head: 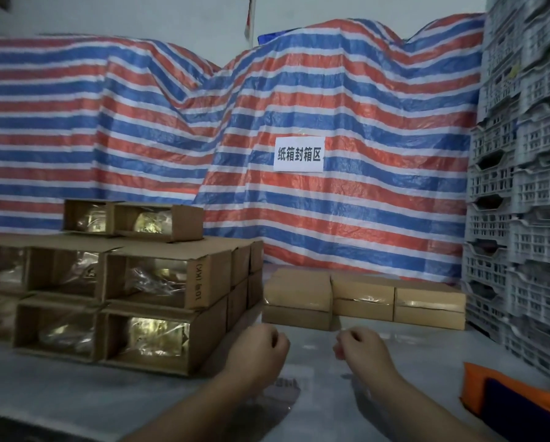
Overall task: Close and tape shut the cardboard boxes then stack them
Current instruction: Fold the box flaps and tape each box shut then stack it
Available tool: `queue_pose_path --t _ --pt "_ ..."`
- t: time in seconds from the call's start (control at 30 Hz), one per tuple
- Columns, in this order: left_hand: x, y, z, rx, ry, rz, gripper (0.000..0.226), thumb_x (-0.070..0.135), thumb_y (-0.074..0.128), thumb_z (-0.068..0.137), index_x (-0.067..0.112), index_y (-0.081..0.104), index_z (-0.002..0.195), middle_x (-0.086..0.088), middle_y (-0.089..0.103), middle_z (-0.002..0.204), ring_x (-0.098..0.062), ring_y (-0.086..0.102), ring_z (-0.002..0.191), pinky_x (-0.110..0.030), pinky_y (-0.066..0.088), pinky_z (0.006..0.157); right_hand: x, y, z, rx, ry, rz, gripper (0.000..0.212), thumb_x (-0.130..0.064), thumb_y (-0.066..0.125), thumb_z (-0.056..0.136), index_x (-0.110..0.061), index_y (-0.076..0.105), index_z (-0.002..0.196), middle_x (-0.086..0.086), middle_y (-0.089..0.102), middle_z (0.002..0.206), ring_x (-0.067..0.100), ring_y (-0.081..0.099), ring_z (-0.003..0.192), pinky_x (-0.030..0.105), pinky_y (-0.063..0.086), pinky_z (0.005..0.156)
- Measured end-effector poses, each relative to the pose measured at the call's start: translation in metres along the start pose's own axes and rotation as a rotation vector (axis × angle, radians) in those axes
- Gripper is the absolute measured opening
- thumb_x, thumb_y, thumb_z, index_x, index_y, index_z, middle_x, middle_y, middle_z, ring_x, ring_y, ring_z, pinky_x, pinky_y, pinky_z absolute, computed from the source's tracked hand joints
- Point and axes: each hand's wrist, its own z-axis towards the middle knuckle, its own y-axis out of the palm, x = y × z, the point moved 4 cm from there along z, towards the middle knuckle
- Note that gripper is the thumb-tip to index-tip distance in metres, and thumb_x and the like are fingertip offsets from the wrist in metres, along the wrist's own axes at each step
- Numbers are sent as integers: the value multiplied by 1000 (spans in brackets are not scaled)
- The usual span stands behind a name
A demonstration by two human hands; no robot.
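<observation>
1 head view, looking forward and slightly down over table [426, 362], near hands, facing striped tarp [347, 100].

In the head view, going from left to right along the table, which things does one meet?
Stack of open boxes → left hand → right hand → row of taped boxes → grey crates.

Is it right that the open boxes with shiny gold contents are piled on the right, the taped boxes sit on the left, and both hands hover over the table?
Not quite: the sides are swapped. The head view shows the open boxes with shiny gold contents piled on the left and the taped boxes on the right. Both the left hand and right hand do hover over the table.
</observation>
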Motion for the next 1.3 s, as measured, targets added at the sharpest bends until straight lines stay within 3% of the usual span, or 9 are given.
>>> queue_pose_path --t 0.2,0.37,0.5,0.7,0.87,0.97,1.1,1.17,1.3 --pt "-28 -4 -17 39 -31 100 46 45 44 99 8 67 85 -8 68 81 -20 66 80 -36 54 73 24 9 -9 59 42 91 22 -5 55 98 -1 70 83 19 69 73 34 66 73 39 53 62" --pt "-35 -8 -20 150 -41 33 17 38 53 96 25 60 91 10 64 86 -3 59 80 -28 51 74 30 6 -4 54 24 91 26 -3 57 95 0 71 72 15 68 57 31 66 58 35 53 54" --pt "-32 -6 -22 125 25 33 28 40 47 99 19 63 91 3 67 86 -11 63 82 -31 52 74 23 3 -14 69 -18 71 29 -4 57 95 -2 71 71 13 68 56 31 65 61 34 53 52" --pt "-20 -49 -19 250 69 -157 39 31 49 99 12 54 65 2 54 56 -4 49 51 -39 43 57 -46 14 -25 75 -314 -140 26 -19 59 96 -15 62 71 2 63 66 19 59 65 33 46 60" --pt "11 -156 11 376 212 -286 48 40 42 102 18 57 63 4 52 48 -7 47 42 -23 38 41 -164 63 -12 -43 -542 -88 20 -29 53 102 -23 60 84 -3 63 77 8 59 69 22 40 57" --pt "13 -225 40 541 249 -140 46 40 43 102 17 60 67 2 60 54 -7 56 48 -25 47 46 -226 103 2 -129 -615 -77 18 -37 49 103 -22 57 96 -3 60 85 10 58 75 23 41 58" --pt "-12 -290 89 641 173 185 15 19 54 100 17 64 112 4 67 97 -14 63 85 -31 54 71 -291 160 26 -233 -678 -171 47 -49 46 101 -18 47 136 -10 54 108 13 57 92 34 46 72" --pt "-34 -311 115 636 119 276 31 10 51 99 17 55 129 0 66 107 -16 61 89 -30 51 70 -315 187 38 -248 -712 -221 59 -53 48 98 -15 44 143 -4 57 122 17 57 101 37 47 82" --pt "-72 -337 155 681 44 542 13 14 47 101 17 60 101 -3 61 87 -20 59 78 -35 50 67 -342 243 67 -303 -722 -311 89 -63 52 88 -16 23 157 5 44 152 31 50 130 46 47 103"
